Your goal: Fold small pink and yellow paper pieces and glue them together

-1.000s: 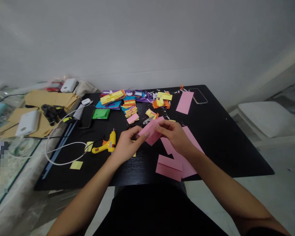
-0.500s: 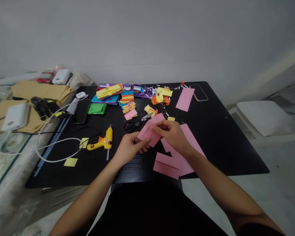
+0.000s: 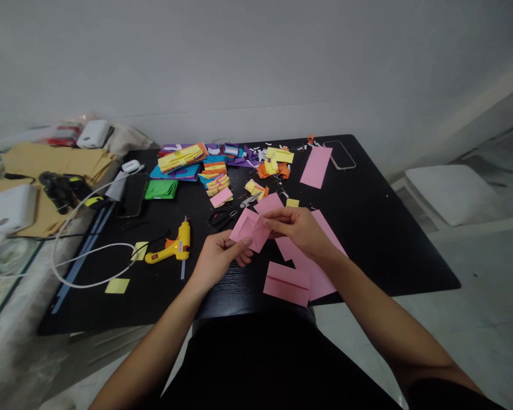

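Observation:
Between my two hands is a folded pink paper [image 3: 244, 223], held up over the black table, with crease lines and a flap showing. My left hand [image 3: 222, 253] pinches its lower left part, thumb on top. At its right edge, my right hand [image 3: 297, 228] grips the paper between thumb and fingers. Below my right hand lies a folded pink piece [image 3: 286, 283], partly over a larger pink sheet [image 3: 320, 279]. Just beyond the held paper are scissors [image 3: 248, 200] with dark handles, partly covered.
A yellow glue gun [image 3: 182, 242] lies left of my hands, near a looping white cable [image 3: 55, 245]. Behind are folded paper bundles [image 3: 182, 158], scraps [image 3: 273, 169] and a pink sheet [image 3: 316, 166]. A phone [image 3: 132, 195] and green papers [image 3: 161, 189] sit further left.
The pink paper has turned in my hands and its folded flap now shows more openly. My right hand has shifted to its right edge. The whole view has moved slightly.

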The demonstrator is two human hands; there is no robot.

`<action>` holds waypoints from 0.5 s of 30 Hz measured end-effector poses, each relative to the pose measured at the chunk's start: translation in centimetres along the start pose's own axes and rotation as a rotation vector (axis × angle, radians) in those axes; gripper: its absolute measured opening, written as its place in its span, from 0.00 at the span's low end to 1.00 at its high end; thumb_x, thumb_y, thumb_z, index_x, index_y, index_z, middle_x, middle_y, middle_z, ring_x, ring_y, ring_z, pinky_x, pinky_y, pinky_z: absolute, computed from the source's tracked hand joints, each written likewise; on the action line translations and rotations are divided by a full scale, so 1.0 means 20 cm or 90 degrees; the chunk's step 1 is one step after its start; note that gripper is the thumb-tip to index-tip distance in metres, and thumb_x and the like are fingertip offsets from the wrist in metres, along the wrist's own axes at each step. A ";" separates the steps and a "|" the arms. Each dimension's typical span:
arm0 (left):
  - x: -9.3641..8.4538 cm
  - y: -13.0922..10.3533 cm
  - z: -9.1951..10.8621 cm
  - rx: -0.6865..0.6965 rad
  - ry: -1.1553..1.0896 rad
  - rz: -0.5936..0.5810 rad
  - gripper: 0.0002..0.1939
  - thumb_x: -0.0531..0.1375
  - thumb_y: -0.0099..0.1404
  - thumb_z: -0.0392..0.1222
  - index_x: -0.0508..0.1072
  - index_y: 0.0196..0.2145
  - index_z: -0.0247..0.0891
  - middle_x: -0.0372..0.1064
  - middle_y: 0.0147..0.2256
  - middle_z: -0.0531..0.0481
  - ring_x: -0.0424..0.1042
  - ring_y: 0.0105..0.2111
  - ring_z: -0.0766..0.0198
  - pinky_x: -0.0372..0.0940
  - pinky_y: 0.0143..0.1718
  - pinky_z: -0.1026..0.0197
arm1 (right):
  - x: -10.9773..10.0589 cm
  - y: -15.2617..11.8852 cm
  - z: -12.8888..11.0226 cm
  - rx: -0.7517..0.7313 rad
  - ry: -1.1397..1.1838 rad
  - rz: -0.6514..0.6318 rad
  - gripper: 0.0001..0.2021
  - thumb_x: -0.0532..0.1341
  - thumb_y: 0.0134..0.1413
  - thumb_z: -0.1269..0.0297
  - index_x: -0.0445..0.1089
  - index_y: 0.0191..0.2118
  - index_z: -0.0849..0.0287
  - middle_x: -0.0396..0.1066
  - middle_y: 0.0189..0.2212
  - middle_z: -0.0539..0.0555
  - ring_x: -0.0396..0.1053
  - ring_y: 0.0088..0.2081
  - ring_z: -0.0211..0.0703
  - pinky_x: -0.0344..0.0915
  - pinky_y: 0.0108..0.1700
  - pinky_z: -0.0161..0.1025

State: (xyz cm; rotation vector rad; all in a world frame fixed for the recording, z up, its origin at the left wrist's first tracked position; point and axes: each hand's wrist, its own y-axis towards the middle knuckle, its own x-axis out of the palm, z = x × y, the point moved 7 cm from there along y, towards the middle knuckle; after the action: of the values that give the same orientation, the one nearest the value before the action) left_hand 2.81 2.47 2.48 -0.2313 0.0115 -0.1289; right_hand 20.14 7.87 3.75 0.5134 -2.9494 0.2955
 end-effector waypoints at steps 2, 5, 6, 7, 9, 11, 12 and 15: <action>0.00 0.00 -0.01 -0.003 -0.006 0.006 0.17 0.70 0.60 0.51 0.78 0.29 0.32 0.79 0.25 0.45 0.75 0.21 0.64 0.71 0.24 0.63 | -0.02 0.01 0.00 0.013 0.022 0.019 0.16 0.74 0.49 0.52 0.82 0.39 0.57 0.82 0.38 0.55 0.79 0.37 0.44 0.79 0.43 0.44; -0.01 0.00 -0.02 -0.003 -0.035 0.019 0.17 0.70 0.60 0.51 0.78 0.30 0.32 0.79 0.25 0.45 0.75 0.20 0.64 0.71 0.23 0.63 | -0.02 0.01 0.02 0.032 0.075 0.042 0.17 0.72 0.52 0.49 0.81 0.40 0.57 0.81 0.39 0.56 0.78 0.38 0.42 0.77 0.42 0.42; 0.00 0.01 -0.03 -0.002 -0.044 0.023 0.17 0.70 0.60 0.51 0.78 0.30 0.32 0.79 0.25 0.45 0.75 0.20 0.64 0.71 0.23 0.63 | 0.00 0.01 0.03 0.042 0.091 0.033 0.17 0.73 0.51 0.49 0.81 0.40 0.57 0.81 0.38 0.55 0.78 0.37 0.41 0.77 0.41 0.41; 0.00 0.01 -0.03 0.000 -0.051 0.027 0.17 0.70 0.60 0.51 0.78 0.30 0.32 0.79 0.25 0.45 0.75 0.20 0.64 0.71 0.23 0.63 | 0.03 0.01 0.05 0.053 0.103 0.016 0.17 0.75 0.48 0.51 0.80 0.40 0.57 0.80 0.37 0.54 0.77 0.36 0.40 0.76 0.40 0.39; 0.02 0.01 -0.05 -0.001 -0.054 0.027 0.17 0.70 0.60 0.52 0.78 0.32 0.33 0.79 0.26 0.45 0.76 0.21 0.64 0.72 0.24 0.62 | 0.09 0.01 0.09 0.072 0.118 -0.019 0.18 0.76 0.45 0.53 0.79 0.39 0.58 0.79 0.33 0.51 0.75 0.34 0.39 0.74 0.38 0.37; 0.05 0.00 -0.05 -0.006 -0.045 0.010 0.18 0.68 0.61 0.53 0.78 0.34 0.33 0.80 0.28 0.44 0.77 0.23 0.63 0.73 0.26 0.61 | 0.12 0.02 0.12 0.071 0.122 -0.015 0.17 0.77 0.42 0.55 0.79 0.36 0.58 0.78 0.32 0.49 0.74 0.32 0.39 0.71 0.37 0.37; 0.05 -0.01 -0.06 -0.008 -0.033 -0.004 0.18 0.67 0.62 0.54 0.78 0.35 0.33 0.80 0.29 0.44 0.77 0.24 0.62 0.74 0.27 0.60 | 0.12 0.03 0.13 0.063 0.120 -0.003 0.16 0.77 0.42 0.56 0.78 0.35 0.58 0.78 0.31 0.49 0.73 0.32 0.38 0.70 0.37 0.36; -0.02 -0.06 -0.04 0.011 0.056 -0.003 0.17 0.64 0.66 0.53 0.77 0.39 0.34 0.81 0.33 0.43 0.79 0.28 0.61 0.75 0.31 0.59 | 0.11 0.07 0.14 0.057 0.109 0.017 0.15 0.77 0.41 0.57 0.78 0.34 0.59 0.77 0.30 0.48 0.72 0.32 0.38 0.69 0.38 0.37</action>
State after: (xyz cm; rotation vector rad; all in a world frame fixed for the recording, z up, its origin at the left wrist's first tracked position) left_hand 2.23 1.23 2.02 -0.2083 0.0980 -0.1432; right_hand 17.40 7.91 1.09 0.4368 -2.7884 0.4520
